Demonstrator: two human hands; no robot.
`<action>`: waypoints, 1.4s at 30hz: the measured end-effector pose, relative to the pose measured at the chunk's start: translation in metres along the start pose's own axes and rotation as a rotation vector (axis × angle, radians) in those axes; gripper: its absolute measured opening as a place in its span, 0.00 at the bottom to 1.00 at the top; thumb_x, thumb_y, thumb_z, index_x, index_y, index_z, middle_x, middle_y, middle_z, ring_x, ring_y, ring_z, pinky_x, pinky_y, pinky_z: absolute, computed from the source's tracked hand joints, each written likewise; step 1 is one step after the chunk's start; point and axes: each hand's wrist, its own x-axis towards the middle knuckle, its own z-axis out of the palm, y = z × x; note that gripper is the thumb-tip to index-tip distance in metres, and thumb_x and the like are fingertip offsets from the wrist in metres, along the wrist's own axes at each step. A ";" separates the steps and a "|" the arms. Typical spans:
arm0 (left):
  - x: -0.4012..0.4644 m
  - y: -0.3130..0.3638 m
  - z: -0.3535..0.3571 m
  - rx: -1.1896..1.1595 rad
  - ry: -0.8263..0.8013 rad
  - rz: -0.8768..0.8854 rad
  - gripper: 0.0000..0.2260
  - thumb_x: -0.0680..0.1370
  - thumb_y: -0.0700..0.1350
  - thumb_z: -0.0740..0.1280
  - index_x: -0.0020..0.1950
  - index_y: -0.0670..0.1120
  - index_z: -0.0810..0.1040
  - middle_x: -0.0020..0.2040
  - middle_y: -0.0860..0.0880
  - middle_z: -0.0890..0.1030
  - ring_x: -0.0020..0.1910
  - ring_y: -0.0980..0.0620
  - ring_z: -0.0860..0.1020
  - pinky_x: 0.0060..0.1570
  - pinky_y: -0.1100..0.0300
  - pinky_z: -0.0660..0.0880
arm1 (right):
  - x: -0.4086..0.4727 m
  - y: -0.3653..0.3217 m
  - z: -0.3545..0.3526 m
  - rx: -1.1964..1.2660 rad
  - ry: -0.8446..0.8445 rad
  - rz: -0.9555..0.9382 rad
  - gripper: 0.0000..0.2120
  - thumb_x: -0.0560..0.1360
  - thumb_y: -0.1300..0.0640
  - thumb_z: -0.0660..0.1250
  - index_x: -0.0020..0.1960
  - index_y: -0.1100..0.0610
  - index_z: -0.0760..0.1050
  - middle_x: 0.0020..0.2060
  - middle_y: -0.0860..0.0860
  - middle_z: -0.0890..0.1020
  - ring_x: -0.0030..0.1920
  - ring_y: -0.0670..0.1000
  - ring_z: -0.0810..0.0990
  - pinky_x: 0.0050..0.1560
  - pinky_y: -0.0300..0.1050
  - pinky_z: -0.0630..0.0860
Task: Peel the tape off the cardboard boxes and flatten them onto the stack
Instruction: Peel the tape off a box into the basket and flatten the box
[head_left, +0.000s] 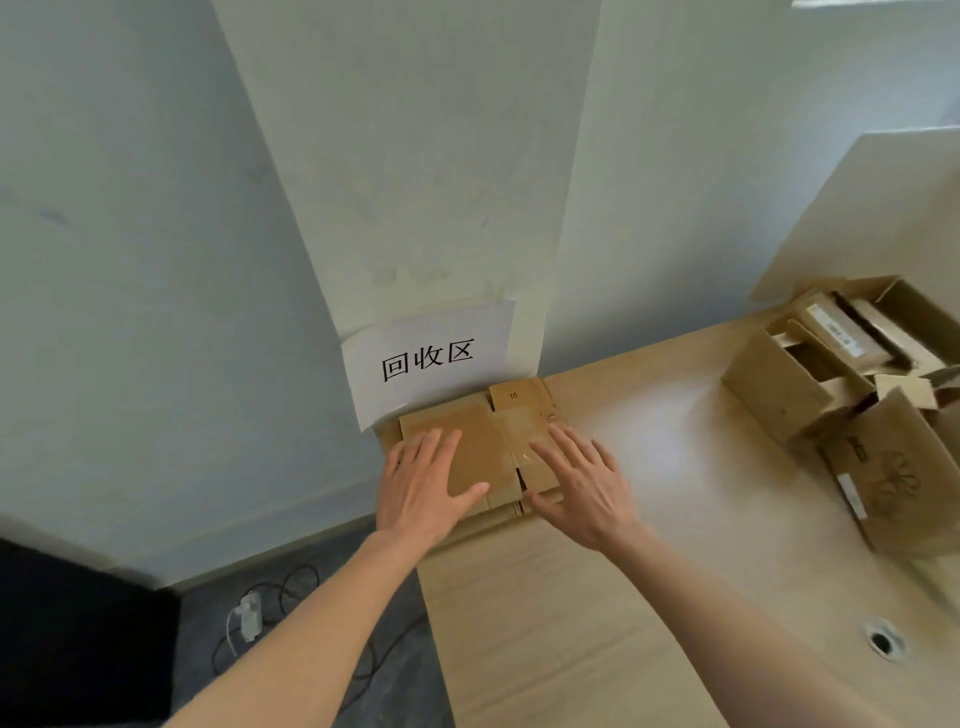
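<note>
A flattened brown cardboard box (485, 447) lies on top of a low stack of flat cardboard (498, 512) at the table's far left corner, under a white paper sign. My left hand (423, 486) presses flat on the left half of it, fingers straight and spread. My right hand (582, 480) presses flat on its right half, fingers also straight. A small flap marked 10 (513, 397) sticks out at the back of the stack. No tape shows on the flattened box.
A pile of unflattened cardboard boxes (852, 395) fills the table's right side. The light wooden table (597, 597) has a cable hole (882, 642) near its right front. A white sign (428, 358) hangs on the wall pillar. Cables and a charger (249, 616) lie on the floor at left.
</note>
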 end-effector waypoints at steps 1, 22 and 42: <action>-0.015 0.007 -0.012 0.000 0.016 0.012 0.39 0.77 0.74 0.54 0.82 0.54 0.54 0.82 0.50 0.58 0.80 0.49 0.56 0.79 0.50 0.47 | -0.018 -0.006 -0.012 -0.010 0.012 0.003 0.35 0.76 0.29 0.55 0.79 0.41 0.58 0.81 0.47 0.55 0.81 0.50 0.52 0.80 0.52 0.50; -0.376 0.245 -0.185 -0.074 0.192 0.300 0.33 0.80 0.68 0.58 0.81 0.54 0.59 0.82 0.49 0.58 0.81 0.49 0.54 0.79 0.50 0.45 | -0.475 0.012 -0.248 -0.172 0.279 0.161 0.33 0.77 0.30 0.57 0.78 0.42 0.59 0.78 0.45 0.64 0.77 0.49 0.64 0.76 0.51 0.61; -0.488 0.614 -0.137 -0.228 0.156 0.276 0.34 0.78 0.67 0.62 0.80 0.53 0.63 0.79 0.50 0.66 0.77 0.49 0.63 0.74 0.52 0.60 | -0.772 0.324 -0.322 -0.049 0.167 0.389 0.36 0.76 0.30 0.60 0.79 0.43 0.59 0.79 0.46 0.61 0.78 0.50 0.62 0.77 0.52 0.60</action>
